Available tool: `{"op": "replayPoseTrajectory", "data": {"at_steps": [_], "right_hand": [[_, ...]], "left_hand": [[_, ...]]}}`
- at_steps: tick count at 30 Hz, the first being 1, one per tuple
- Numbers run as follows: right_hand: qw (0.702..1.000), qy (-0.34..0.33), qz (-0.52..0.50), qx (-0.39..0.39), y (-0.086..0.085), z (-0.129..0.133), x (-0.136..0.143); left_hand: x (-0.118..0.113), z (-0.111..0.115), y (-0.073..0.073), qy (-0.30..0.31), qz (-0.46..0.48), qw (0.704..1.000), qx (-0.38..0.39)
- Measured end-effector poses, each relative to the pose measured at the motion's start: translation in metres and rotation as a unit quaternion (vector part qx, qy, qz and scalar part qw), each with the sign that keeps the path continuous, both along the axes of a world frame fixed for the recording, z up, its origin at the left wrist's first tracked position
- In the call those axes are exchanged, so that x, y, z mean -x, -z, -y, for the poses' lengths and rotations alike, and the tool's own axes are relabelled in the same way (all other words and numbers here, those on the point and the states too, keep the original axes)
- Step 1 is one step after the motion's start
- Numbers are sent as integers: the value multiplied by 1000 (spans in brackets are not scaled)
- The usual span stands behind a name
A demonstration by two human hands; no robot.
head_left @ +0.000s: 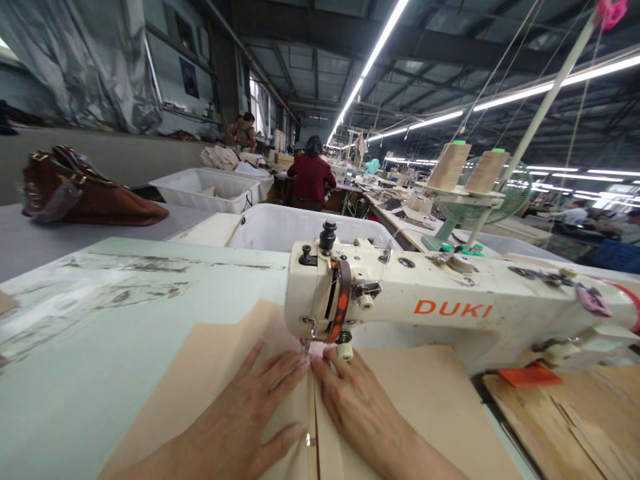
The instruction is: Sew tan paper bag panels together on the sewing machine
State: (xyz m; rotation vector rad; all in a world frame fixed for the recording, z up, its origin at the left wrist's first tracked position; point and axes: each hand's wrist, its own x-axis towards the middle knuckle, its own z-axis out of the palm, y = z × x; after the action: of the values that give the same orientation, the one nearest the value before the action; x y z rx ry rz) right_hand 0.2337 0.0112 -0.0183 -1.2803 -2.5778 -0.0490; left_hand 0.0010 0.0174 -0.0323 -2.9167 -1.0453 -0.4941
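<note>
A cream sewing machine (395,287) marked DUKI stands across the pale green table, its needle area over large tan fabric pieces (425,380). A narrow seam or zipper strip with a small metal pull (310,441) runs between the pieces toward the needle. My left hand (250,407) lies flat with fingers spread on the fabric left of the strip, fingertips near the presser foot. My right hand (355,400) rests on the fabric just right of the strip, its fingers extended and some tips partly hidden beneath the machine head.
Wooden board (575,413) with an orange item (530,375) at right. Thread cones (449,167) and a green fan (510,190) stand behind the machine. White bins (200,183) are beyond the table; a brown bag (95,193) lies at left. A person in dark red (311,175) sits farther back.
</note>
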Motion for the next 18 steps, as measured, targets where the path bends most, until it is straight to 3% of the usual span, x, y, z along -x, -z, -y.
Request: {"op": "replayPoseTrajectory", "data": {"at_steps": [5, 13, 18], "right_hand": [[1000, -1, -9, 4, -1, -2, 0], [1000, 6, -4, -14, 14, -11, -3], [1000, 17, -11, -24, -6, -3, 5]], "left_hand": [[-1, 0, -4, 0, 12, 1000, -22], [0, -7, -2, 2, 14, 1000, -27], [-3, -8, -6, -6, -21, 1000, -5]]}}
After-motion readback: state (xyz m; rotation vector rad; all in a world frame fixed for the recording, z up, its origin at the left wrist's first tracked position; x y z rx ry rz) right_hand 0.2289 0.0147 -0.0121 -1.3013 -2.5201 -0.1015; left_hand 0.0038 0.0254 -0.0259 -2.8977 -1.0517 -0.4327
